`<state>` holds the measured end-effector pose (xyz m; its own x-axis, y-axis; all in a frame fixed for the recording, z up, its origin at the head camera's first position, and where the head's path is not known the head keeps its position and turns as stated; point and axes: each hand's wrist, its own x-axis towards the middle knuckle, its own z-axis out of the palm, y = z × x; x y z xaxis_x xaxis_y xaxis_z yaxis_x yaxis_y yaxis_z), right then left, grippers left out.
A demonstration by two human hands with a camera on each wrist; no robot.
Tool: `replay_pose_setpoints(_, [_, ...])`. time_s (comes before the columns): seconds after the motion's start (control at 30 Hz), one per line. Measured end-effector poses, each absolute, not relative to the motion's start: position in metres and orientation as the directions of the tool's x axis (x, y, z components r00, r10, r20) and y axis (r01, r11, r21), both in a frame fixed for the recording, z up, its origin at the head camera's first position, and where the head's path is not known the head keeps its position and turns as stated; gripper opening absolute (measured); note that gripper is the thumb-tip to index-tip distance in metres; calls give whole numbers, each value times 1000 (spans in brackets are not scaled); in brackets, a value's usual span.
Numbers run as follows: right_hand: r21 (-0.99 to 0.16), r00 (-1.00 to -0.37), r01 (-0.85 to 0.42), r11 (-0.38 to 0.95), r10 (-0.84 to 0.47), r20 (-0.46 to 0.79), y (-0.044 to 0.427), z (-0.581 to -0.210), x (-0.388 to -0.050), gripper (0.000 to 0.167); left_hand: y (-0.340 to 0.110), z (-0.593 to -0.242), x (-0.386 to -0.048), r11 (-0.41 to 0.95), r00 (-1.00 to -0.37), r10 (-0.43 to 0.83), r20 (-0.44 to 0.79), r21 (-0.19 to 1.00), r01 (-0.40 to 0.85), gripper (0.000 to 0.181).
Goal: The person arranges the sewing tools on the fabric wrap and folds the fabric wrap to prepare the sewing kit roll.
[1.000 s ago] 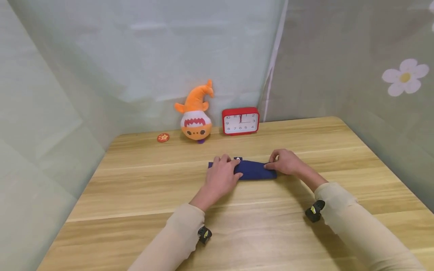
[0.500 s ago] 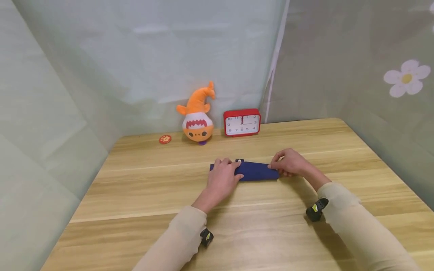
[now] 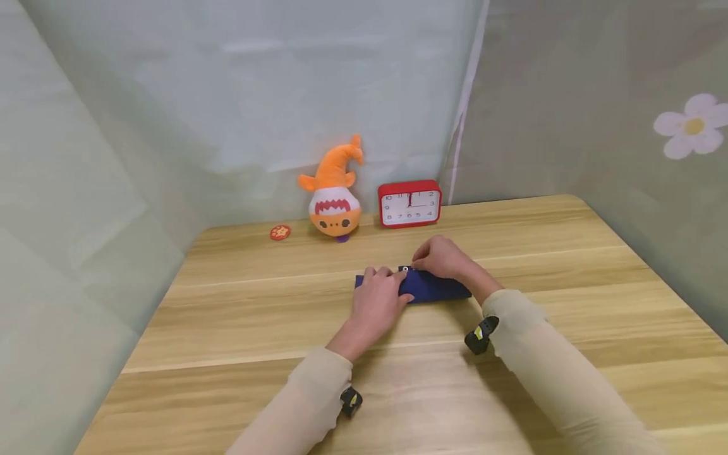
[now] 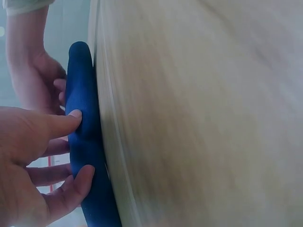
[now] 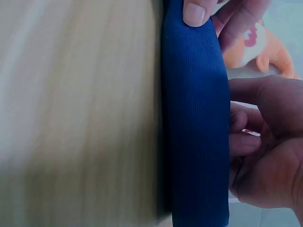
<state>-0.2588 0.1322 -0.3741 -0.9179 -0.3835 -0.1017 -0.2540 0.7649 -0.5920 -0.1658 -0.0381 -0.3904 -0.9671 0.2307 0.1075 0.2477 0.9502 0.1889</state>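
Observation:
A dark blue folded fabric bundle [image 3: 435,289], long and flat, lies crosswise on the wooden table. From its back edge sticks a small tab [image 3: 404,268] with a pale snap button. My left hand [image 3: 376,303] grips the bundle's left half, thumb on the near side in the left wrist view. My right hand [image 3: 445,257] is at the back edge just right of the tab, thumb and index fingertips pinching there. The right wrist view shows my right hand [image 5: 274,137] with curled fingers behind the bundle [image 5: 196,123]; exactly which bit of fabric they have is hidden.
Behind the bundle stand a red clock [image 3: 409,205] and an orange shark plush [image 3: 334,189], head down. A round red disc [image 3: 280,232] lies at the back left. Cloth walls [image 3: 318,76] rise along the table's back and sides.
My right hand has left the bundle's right end and moved left to its back edge beside the snap tab. The left hand keeps its hold on the bundle.

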Motion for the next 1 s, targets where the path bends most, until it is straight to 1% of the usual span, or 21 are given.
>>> replay_pose_setpoints(0.13, [-613, -904, -220, 759, -394, -164, 128, -375, -266, 23, -36, -389, -166, 948, -968, 220, 118, 206, 241, 50])
replay_pose_setpoints(0.23, [-644, -898, -159, 748, -380, -220, 126, -375, -270, 24, -35, -389, -169, 949, -970, 206, 130, 215, 230, 49])
replay_pose_setpoints(0.37, [-676, -897, -108, 729, -365, -250, 124, -377, -274, 22, -36, -389, -171, 950, -971, 196, 139, 218, 223, 48])
replay_pose_setpoints(0.57, [-700, -911, -163, 696, -379, -164, 123, -378, -269, 14, -36, -388, -173, 954, -971, 204, 125, 196, 226, 48])
replay_pose_setpoints(0.7, [-728, -917, -194, 658, -386, -104, 125, -381, -265, 12, -33, -385, -175, 960, -973, 214, 89, 168, 226, 52])
replay_pose_setpoints(0.83, [-775, -916, -209, 597, -398, -60, 128, -386, -263, 9, -32, -384, -176, 960, -973, 219, 68, 163, 227, 57])
replay_pose_setpoints(1.0, [-770, -905, -285, 571, -425, 19, 131, -391, -260, 8, -34, -385, -175, 960, -974, 216, 63, 169, 224, 57])
